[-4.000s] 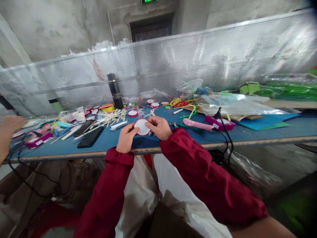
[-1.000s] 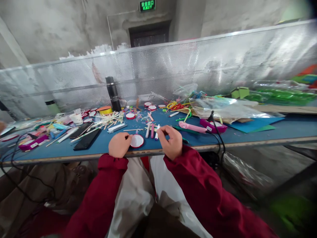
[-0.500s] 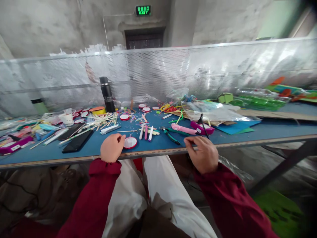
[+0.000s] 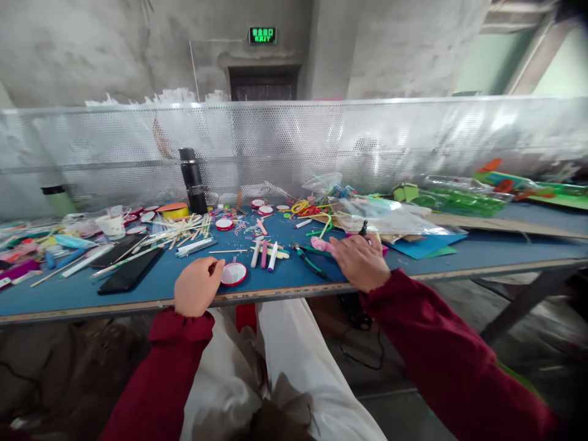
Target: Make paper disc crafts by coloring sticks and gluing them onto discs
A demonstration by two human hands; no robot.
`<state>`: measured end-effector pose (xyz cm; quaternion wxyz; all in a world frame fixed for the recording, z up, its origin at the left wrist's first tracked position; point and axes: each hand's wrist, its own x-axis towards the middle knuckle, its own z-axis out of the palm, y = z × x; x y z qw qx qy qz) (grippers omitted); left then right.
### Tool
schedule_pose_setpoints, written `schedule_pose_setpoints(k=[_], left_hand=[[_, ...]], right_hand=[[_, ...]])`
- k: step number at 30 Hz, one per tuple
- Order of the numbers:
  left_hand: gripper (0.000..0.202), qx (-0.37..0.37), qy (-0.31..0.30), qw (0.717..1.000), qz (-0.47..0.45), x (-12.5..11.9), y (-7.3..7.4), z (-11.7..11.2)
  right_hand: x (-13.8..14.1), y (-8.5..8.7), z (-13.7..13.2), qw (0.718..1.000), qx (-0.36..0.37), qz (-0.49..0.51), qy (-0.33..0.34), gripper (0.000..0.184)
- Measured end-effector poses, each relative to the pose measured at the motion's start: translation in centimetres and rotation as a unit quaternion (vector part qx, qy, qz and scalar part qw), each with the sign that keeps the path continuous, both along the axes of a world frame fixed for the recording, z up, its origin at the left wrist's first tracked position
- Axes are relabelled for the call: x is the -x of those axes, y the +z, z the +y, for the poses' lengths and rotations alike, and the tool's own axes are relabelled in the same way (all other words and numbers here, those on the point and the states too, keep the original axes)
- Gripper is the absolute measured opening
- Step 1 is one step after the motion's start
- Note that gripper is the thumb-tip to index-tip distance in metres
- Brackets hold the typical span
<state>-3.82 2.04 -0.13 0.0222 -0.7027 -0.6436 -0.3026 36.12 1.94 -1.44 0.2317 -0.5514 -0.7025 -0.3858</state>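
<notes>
At the table's front edge, my left hand [image 4: 198, 286] is curled with thumb and fingertips together, right beside a small red-rimmed white round lid [image 4: 234, 274]. Whatever its fingers may pinch is hidden. My right hand [image 4: 361, 260] lies palm down with stretched fingers over a pink glue gun [image 4: 320, 244], covering most of it; the gun's left end sticks out past the fingertips. Left of the gun lie green-handled pliers [image 4: 311, 263]. Several markers, among them a pink marker [image 4: 264, 255] and a white one [image 4: 272, 257], lie between the hands.
Wooden sticks [image 4: 193, 228], a black phone [image 4: 131, 269] and a black bottle [image 4: 193, 181] occupy the left side. Clear plastic bags [image 4: 372, 214] and blue sheets [image 4: 425, 245] lie at right. Behind the table [image 4: 285, 278] stands a perforated metal screen [image 4: 275, 147].
My right hand has reached forward and left from the table edge onto the pink glue gun, its fingers straightening. My left hand stays beside the round lid. The view has tilted up slightly.
</notes>
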Motion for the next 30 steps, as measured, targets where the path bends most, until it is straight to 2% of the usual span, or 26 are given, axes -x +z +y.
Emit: schedule_pose_setpoints(k=[8,11,15,18,21,24,28,30], left_hand=[[0.040,-0.003,-0.004,1.000,0.007,0.3,-0.2,0.0],[0.040,-0.008,-0.004,1.000,0.013,0.2,-0.1,-0.1],[0.040,-0.019,-0.012,1.000,0.008,0.4,-0.4,0.1],[0.037,-0.075,-0.007,0.997,-0.033,0.7,-0.8,0.2],[0.031,-0.184,-0.017,0.980,-0.075,0.1,-1.0,-0.6],[0.023,-0.249,-0.123,0.958,-0.067,-2.5,-0.8,-2.2],[0.019,-0.213,-0.272,0.938,-0.022,-8.1,-0.3,-3.8],[0.026,-0.197,-0.323,0.926,0.017,-10.8,0.0,-3.6]], right_hand=[[-0.7,-0.9,-0.7,0.996,-0.007,0.067,0.060,0.029],[-0.8,-0.6,-1.7,0.996,-0.029,0.059,0.067,0.028],[-1.5,0.8,-2.9,0.993,-0.068,0.084,0.051,0.028],[-2.5,2.1,-3.6,0.991,-0.100,0.087,0.027,0.026],[-3.0,2.6,-4.2,0.989,-0.135,0.062,0.012,0.022],[-2.9,2.3,-4.8,0.987,-0.153,0.039,0.015,0.014],[-2.2,1.0,-5.9,0.988,-0.152,0.027,0.026,0.005],[-2.0,0.5,-6.6,0.987,-0.156,0.022,0.027,0.005]])
